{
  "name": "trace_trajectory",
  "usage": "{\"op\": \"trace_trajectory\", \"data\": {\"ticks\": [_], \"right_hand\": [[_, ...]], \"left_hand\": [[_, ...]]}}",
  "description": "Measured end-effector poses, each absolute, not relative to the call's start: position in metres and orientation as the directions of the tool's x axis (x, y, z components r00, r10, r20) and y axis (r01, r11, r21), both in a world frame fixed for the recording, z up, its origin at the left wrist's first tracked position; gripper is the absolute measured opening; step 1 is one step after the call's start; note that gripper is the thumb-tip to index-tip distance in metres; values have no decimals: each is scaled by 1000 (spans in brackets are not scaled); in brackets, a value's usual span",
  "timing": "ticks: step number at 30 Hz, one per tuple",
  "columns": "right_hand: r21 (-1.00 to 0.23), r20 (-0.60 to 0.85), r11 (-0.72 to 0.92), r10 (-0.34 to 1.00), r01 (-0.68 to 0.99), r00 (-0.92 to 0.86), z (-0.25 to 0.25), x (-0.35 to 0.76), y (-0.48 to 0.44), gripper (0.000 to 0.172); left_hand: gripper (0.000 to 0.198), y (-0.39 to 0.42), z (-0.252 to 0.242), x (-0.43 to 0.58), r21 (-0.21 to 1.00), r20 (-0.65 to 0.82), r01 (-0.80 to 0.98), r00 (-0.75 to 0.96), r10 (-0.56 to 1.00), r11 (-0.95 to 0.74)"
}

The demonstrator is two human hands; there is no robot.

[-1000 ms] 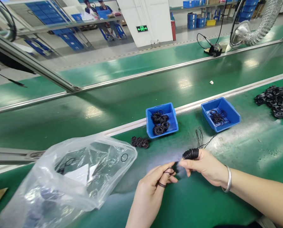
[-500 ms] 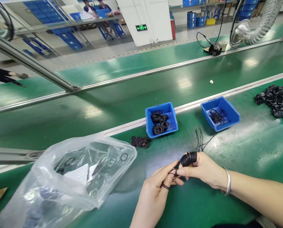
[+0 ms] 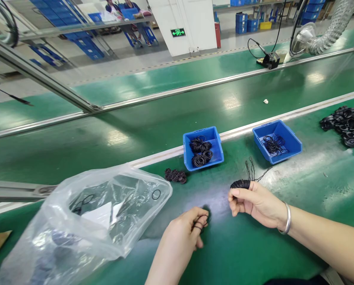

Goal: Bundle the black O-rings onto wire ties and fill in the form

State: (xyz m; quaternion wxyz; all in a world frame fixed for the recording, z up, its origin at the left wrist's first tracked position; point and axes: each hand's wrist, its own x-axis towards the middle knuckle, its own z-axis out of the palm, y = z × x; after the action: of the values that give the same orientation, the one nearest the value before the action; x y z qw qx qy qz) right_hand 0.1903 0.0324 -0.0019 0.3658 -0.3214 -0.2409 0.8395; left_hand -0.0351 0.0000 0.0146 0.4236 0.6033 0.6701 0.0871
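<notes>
My right hand (image 3: 255,200) is closed around a bundle of black rubber rings (image 3: 240,184), which are looped over its fingers. To its left, my left hand (image 3: 185,229) is curled just above the green table, with a few thin black rings (image 3: 200,222) around its fingers. A gap separates the two hands. Behind my right hand several dark twisted strands (image 3: 252,171) lie on the table. A small pile of dark rings (image 3: 175,175) sits beyond my left hand, beside a blue bin (image 3: 217,156) holding bunched black rings.
A second blue bin (image 3: 292,146) with loose black rings stands at the right. At the left lies an open clear plastic bag (image 3: 141,221) with paper and rings inside. Black round parts (image 3: 347,126) are heaped at far right. A metal rail (image 3: 165,92) crosses behind.
My hands have moved apart. The left one went left and down with rings on its fingers, while the right one rose slightly, keeping the bundle. A dark-sleeved arm at far left has gone.
</notes>
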Motion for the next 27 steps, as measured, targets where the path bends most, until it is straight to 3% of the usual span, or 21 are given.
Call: {"op": "trace_trajectory", "data": {"ticks": [3,9,16,20,27], "right_hand": [[-659,-384,-618,767,-429,-514,-1,191,33,31],[-709,-390,-605,765,-362,-513,2,187,32,40],[-845,-368,-498,806,-196,-464,-8,179,24,43],[-883,-349,-450,819,-131,-456,-15,176,19,42],[-884,-331,-438,834,-164,-440,-17,175,18,39]], "left_hand": [[21,2,16,-33,544,-445,801,23,895,249],[23,1,20,-28,798,-359,559,143,923,224],[25,0,18,-23,809,-494,435,136,859,396],[24,-2,16,-20,845,-459,377,149,876,379],[26,-6,16,-18,882,-421,306,165,892,359]]}}
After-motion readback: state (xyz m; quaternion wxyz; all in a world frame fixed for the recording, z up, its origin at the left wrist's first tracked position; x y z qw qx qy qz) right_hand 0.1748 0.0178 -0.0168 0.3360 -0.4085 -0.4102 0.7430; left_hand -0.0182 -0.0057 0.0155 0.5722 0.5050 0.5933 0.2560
